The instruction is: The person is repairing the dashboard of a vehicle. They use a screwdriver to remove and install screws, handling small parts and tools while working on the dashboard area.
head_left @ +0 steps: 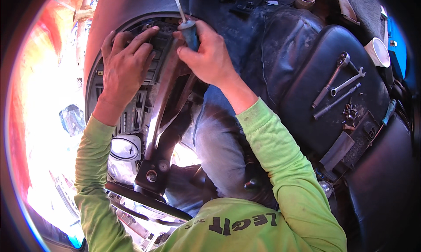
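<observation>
1. Vehicle cabin, viewed from above; strong daylight at left, dark dashboard (131, 2) curving around a control panel (153, 70).
2. Screwdriver (189, 35) held over the panel's far right end, shaft slanting up and away from me.
3. My right grip (209, 56): closed around its blue-grey handle.
4. My left grip (125, 64): open, fingers spread and bent over the panel; fingertip contact, cannot tell.
5. Dark seat (302, 89) at my right: ratchet (331, 80), wrench (347, 82) and metal bar (337, 101) near one another; small fasteners (351, 112) piled just beside.
6. Farther right: blue-handled tool (389, 112); white cup (378, 52), tilted.
</observation>
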Tool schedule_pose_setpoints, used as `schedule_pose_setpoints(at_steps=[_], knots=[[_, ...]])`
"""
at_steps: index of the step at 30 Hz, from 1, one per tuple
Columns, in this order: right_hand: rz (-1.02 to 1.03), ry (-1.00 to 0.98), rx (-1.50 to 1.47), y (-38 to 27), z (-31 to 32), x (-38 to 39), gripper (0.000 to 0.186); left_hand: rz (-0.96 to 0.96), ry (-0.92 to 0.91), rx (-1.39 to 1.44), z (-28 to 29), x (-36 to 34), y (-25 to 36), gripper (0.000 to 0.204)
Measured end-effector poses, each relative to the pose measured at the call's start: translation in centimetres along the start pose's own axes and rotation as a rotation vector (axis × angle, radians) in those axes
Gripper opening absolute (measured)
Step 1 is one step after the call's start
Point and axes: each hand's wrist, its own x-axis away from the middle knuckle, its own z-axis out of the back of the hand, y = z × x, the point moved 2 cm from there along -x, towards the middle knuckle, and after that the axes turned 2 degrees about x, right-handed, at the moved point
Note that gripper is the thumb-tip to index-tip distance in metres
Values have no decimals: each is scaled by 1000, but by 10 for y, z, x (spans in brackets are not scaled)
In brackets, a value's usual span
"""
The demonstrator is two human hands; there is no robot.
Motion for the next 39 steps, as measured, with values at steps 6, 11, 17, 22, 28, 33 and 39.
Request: schedule_pose_setpoints(at_steps=[6, 11, 17, 22, 28, 33, 39], knots=[[220, 122, 491, 9, -1, -44, 37, -13, -20, 53, 4, -2, -4, 13], [150, -141, 617, 15, 5, -66, 50, -108, -100, 134, 11, -6, -25, 13], [102, -221, 448, 22, 14, -84, 49, -45, -189, 342, 10, -22, -47, 16], [-32, -301, 299, 25, 13, -90, 51, -63, -205, 357, 19, -33, -43, 19], [-96, -324, 305, 20, 20, -87, 52, -20, -172, 486, 26, -40, -33, 16], [15, -302, 467, 24, 20, -90, 47, -77, -115, 543, 28, -34, -35, 16], [50, -302, 440, 20, 18, -79, 36, -152, -162, 595, 22, -39, -49, 17]])
